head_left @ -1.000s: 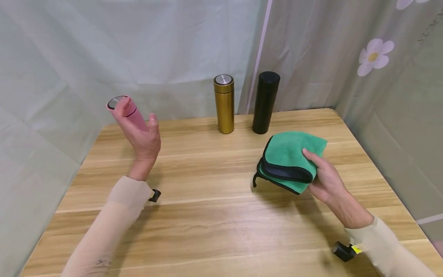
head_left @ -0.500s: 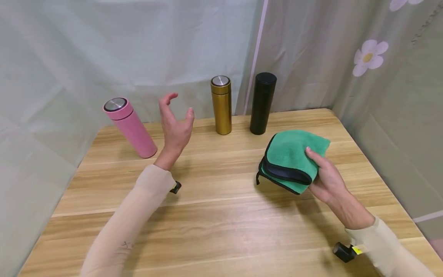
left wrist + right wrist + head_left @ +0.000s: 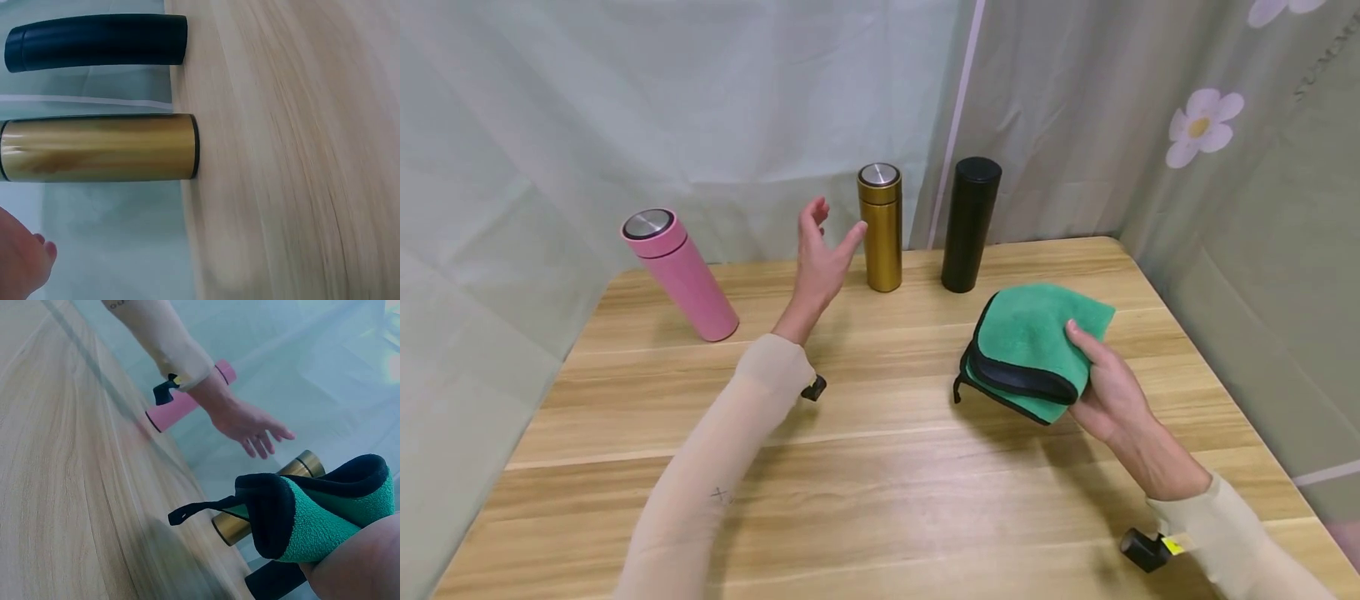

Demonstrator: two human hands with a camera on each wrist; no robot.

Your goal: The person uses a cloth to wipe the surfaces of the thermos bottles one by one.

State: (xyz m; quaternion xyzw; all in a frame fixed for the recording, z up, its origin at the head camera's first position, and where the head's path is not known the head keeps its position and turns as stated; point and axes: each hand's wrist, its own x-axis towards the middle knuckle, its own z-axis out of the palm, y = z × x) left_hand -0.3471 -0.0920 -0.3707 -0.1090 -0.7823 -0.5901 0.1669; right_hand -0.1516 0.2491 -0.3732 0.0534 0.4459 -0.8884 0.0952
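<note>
My left hand [image 3: 822,265] is raised over the back of the table, just left of a gold thermos [image 3: 883,237]. Its thumb and fingers are spread apart with nothing between them, and the thumb tip overlaps the thermos edge in the head view. A folded green cloth [image 3: 1030,333] with black edging and a small black loop is gripped in my right hand [image 3: 1112,387], thumb on top, above the right part of the table. To the left, a pink thermos [image 3: 688,283] with a steel-topped lid stands upright. A black thermos [image 3: 972,225] stands right of the gold one.
The wooden table [image 3: 880,492] ends just behind the bottles. A pale curtain [image 3: 737,108] hangs along the back and the sides, with flower prints at the right. A small black camera [image 3: 1144,550] is strapped at my right wrist.
My left hand has come off the pink thermos and moved right to beside the gold thermos. The pink thermos stays standing. My right hand keeps the cloth in nearly the same place.
</note>
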